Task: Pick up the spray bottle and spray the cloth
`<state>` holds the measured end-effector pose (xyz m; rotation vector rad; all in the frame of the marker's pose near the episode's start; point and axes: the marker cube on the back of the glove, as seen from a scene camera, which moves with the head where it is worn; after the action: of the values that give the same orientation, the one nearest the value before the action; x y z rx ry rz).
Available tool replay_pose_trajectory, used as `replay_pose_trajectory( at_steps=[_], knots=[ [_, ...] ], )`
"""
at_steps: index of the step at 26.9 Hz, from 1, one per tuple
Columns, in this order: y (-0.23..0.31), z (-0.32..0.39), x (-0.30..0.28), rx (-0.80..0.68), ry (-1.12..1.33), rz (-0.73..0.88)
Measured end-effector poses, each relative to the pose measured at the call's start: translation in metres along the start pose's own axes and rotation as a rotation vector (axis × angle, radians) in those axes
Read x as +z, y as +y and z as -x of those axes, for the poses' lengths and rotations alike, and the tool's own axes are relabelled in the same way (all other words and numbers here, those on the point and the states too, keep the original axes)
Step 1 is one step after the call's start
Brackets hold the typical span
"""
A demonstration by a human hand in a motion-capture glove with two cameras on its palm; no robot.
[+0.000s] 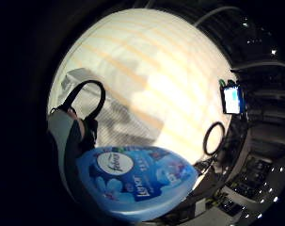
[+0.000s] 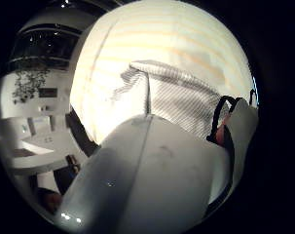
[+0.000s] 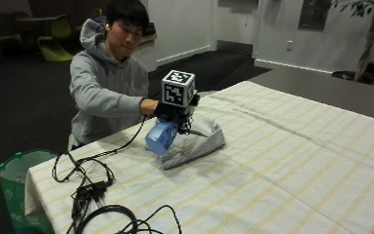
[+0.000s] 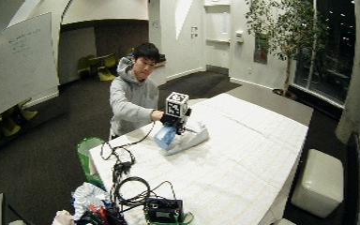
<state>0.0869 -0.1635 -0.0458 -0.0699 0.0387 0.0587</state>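
Gripping the blue spray bottle [image 3: 161,138] just above the striped cloth [image 3: 196,142], the gloved right hand [image 3: 173,113] should keep the nozzle aimed down at the folds, then squeeze the trigger fully.

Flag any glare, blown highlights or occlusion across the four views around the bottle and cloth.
Little finger side palm view: tablecloth blown out at centre, spray bottle label still legible. Thumb side palm view: the bottle's pale side fills the lower half, hiding part of the striped cloth; tablecloth overexposed. Outside view: even light, soft; right hand partly hidden. Wide outside view: bright ceiling, curved edges.
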Motion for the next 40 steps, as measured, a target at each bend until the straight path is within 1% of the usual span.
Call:
replay_pose_trajectory(
  at_steps=[4,7,15,19,24,30,34,37,40],
  knots=[
    [0.002,0.005,-0.022,0.000,0.006,-0.030],
    [0.003,0.006,-0.026,0.006,0.006,-0.037],
    [0.003,0.008,0.009,0.027,-0.004,0.024],
    [0.006,0.026,0.003,0.011,-0.078,0.011],
    [0.011,0.086,-0.034,-0.094,-0.266,-0.053],
    [0.008,0.148,-0.067,-0.206,-0.533,-0.178],
    [0.003,0.182,-0.072,-0.259,-0.769,-0.298],
    [-0.007,0.200,-0.068,-0.263,-0.928,-0.389],
    [-0.019,0.217,-0.060,-0.256,-1.026,-0.459]
  ],
)
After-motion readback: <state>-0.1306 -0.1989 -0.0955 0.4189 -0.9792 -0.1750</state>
